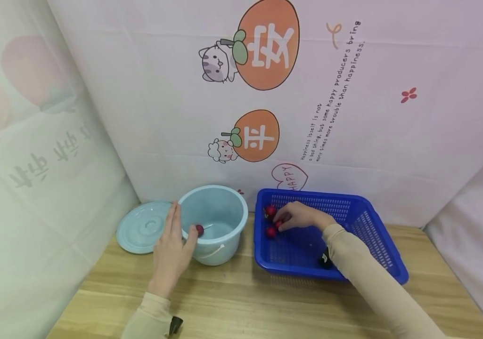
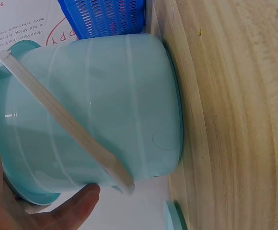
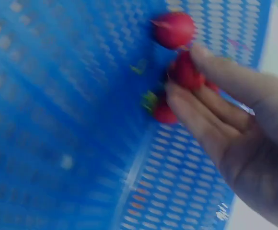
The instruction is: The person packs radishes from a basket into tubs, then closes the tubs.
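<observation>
A light blue bucket with a white handle stands upright on the table. My left hand touches its left side near the rim, with straight fingers and the thumb apart from them. Inside the bucket, partly behind the thumb, is a red radish with a thin pale root. Over the left part of a blue perforated basket, my right hand pinches a radish between thumb and fingers. Two other radishes lie close by, one above and one below in the right wrist view.
Left of the bucket, a round light blue lid lies beside the cloth-covered wall. A printed cloth hangs behind the containers. The wooden table reaches toward me. Small green leaf bits show in the basket.
</observation>
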Action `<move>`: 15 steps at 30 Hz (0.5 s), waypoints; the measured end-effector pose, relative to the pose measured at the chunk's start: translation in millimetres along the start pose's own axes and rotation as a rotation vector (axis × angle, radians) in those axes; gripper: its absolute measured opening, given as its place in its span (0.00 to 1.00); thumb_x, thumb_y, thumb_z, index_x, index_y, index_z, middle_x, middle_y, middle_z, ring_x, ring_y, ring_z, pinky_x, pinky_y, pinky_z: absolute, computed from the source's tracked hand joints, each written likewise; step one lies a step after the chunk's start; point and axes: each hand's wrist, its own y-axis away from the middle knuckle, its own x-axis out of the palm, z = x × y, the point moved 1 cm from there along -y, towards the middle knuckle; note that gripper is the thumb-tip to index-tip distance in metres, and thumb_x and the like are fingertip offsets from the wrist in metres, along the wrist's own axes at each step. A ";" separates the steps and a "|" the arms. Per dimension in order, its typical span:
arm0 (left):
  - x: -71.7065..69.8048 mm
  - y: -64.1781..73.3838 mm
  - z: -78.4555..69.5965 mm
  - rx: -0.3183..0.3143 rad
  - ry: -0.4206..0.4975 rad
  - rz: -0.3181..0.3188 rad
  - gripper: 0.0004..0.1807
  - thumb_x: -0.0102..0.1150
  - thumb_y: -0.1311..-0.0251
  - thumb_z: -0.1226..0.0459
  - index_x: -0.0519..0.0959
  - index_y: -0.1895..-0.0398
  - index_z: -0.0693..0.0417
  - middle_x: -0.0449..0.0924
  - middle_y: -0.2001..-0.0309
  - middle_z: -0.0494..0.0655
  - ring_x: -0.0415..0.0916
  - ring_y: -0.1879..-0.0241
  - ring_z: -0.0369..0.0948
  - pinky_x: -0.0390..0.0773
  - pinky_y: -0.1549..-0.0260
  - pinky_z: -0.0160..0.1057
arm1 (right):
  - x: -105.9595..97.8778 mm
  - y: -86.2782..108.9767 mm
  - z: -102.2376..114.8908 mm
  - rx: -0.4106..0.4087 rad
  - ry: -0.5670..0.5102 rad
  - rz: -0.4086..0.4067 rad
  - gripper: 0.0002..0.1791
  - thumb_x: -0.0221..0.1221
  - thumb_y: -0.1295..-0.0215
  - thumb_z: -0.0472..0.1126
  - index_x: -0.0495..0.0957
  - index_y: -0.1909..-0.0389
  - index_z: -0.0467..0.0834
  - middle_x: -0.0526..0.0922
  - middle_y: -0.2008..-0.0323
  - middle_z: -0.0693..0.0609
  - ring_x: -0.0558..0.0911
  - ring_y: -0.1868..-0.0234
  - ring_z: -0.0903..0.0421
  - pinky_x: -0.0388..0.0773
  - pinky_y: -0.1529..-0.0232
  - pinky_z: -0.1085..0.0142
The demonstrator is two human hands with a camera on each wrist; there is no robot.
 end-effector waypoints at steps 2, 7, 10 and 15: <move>0.7 1.2 0.2 -0.004 0.000 0.003 0.40 0.48 0.21 0.49 0.53 0.15 0.59 0.49 0.15 0.48 0.64 0.83 0.40 0.66 0.85 0.40 | -6.3 4.6 0.0 0.008 -0.074 -0.001 0.19 0.69 0.30 0.41 0.86 0.42 0.38 0.89 0.49 0.48 0.87 0.49 0.53 0.84 0.45 0.55; 0.7 2.9 0.7 -0.018 -0.001 -0.004 0.40 0.50 0.22 0.51 0.53 0.15 0.58 0.50 0.15 0.47 0.61 0.87 0.40 0.65 0.87 0.40 | -28.8 20.6 0.7 0.035 -0.294 -0.104 0.23 0.68 0.28 0.47 0.83 0.36 0.43 0.86 0.41 0.48 0.84 0.40 0.49 0.78 0.37 0.47; 0.3 2.6 1.2 -0.015 -0.004 -0.016 0.40 0.49 0.22 0.50 0.54 0.15 0.58 0.51 0.15 0.48 0.62 0.86 0.40 0.65 0.87 0.40 | -43.6 33.8 -1.3 0.023 -0.423 -0.230 0.23 0.67 0.27 0.47 0.83 0.35 0.44 0.84 0.38 0.48 0.81 0.37 0.50 0.74 0.33 0.45; 1.3 0.6 1.0 0.002 -0.004 -0.014 0.40 0.49 0.22 0.50 0.53 0.15 0.59 0.50 0.15 0.48 0.64 0.84 0.40 0.66 0.87 0.40 | -63.0 58.1 -8.6 -0.129 -0.765 -0.357 0.19 0.59 0.23 0.33 0.81 0.35 0.38 0.85 0.39 0.43 0.84 0.40 0.51 0.77 0.34 0.50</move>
